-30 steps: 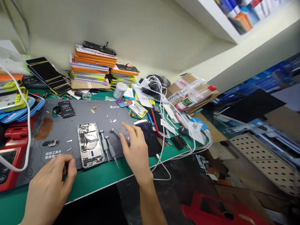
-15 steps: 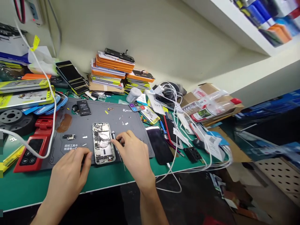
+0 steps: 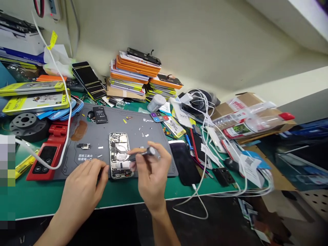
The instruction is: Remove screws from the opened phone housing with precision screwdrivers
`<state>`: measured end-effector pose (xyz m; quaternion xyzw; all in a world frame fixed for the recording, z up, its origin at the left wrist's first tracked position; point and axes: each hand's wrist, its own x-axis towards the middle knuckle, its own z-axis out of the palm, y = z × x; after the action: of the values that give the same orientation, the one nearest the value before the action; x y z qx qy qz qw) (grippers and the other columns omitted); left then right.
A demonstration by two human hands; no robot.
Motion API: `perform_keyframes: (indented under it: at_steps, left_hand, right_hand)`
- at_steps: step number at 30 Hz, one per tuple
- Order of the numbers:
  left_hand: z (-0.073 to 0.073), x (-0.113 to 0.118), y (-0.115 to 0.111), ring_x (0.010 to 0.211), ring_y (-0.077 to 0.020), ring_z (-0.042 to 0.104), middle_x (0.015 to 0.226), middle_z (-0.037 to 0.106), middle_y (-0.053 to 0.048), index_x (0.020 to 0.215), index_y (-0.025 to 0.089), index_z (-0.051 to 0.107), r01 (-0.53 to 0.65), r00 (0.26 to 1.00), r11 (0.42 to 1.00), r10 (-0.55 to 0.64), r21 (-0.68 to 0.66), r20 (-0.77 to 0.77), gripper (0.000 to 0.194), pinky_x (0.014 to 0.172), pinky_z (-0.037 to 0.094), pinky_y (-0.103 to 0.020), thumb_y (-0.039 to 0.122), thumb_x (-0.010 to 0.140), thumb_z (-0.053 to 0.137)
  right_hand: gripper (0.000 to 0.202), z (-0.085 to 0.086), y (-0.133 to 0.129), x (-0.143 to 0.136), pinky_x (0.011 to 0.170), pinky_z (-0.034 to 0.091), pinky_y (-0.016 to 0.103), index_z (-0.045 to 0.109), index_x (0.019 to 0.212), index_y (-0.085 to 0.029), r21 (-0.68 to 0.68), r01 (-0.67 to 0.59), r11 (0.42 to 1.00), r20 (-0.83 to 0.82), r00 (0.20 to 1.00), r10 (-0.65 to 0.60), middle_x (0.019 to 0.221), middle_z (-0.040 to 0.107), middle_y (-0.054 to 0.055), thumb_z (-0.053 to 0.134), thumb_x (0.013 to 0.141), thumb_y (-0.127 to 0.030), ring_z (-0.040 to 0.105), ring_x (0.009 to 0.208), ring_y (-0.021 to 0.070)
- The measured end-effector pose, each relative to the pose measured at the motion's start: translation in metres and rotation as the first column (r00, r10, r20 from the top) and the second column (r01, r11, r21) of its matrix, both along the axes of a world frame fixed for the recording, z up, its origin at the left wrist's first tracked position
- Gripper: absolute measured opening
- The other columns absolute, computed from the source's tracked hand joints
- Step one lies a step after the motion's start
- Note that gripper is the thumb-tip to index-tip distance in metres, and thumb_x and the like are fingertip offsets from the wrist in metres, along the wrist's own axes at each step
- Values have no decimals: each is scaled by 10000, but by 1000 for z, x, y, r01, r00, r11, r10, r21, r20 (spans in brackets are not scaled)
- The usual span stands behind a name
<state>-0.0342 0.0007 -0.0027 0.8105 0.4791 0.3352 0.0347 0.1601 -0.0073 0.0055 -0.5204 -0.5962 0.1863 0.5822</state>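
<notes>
An opened phone point(image 3: 121, 165) lies face up on the grey work mat point(image 3: 89, 131), its inner boards and bare battery space showing. My right hand point(image 3: 152, 174) is closed around a screwdriver point(image 3: 151, 150), held slanted at the phone's right side; its tip is hidden by my fingers. At the phone's lower left, my left hand point(image 3: 83, 182) rests with curled fingers, thumb and forefinger tips close together. Whether anything is between them cannot be made out. Left of the phone are a small camera-like module point(image 3: 84, 146) and tiny metal pieces point(image 3: 100, 147).
A black battery point(image 3: 100, 115) lies at the mat's back left. Left stands a red device point(image 3: 44, 162) with a white cable looping over it. A dark phone point(image 3: 185, 164) on a cable lies right of the mat. Boxes point(image 3: 137, 66) are stacked behind.
My right hand has picked up the screwdriver from beside the phone and turned palm inward with it. My left hand stays by the phone. The whole view has shifted slightly.
</notes>
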Motion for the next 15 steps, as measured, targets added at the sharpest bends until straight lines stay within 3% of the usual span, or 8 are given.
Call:
perform_keyframes:
  at_steps: [2,6,11,15]
  left_hand:
    - [2,0,-1,653,-160,581,744,584,44,911,239,520,8,1000,1000,-8,0,-6,255,676,403,-315,255,1159,460]
    - [4,1,-3,651,-160,556,740,559,41,873,237,493,12,1000,1000,-12,9,-25,284,671,398,-322,238,1154,453]
    - [3,2,-3,653,-156,525,734,526,41,849,237,474,2,1000,1000,-2,-23,-24,298,671,390,-322,234,1147,461]
    - [3,1,-2,636,-154,467,689,448,47,793,245,407,-8,1000,1000,9,-28,8,338,647,368,-318,209,1124,466]
  right_hand:
    - [561,-16,-5,-8,673,708,278,305,1613,-286,138,-26,990,38,999,21,1053,780,43,553,1118,-198,812,866,156]
    - [588,-39,-11,-11,796,761,380,394,1613,-280,290,-43,956,226,974,-25,1096,748,72,610,1085,-140,834,962,194]
    - [548,-40,-10,-8,837,758,395,390,1604,-266,245,-93,965,227,973,36,1115,740,74,568,1101,-137,816,960,171]
    - [507,-34,-8,-9,760,742,338,375,1600,-255,240,-91,967,279,960,21,1106,750,80,514,1123,-152,807,944,164]
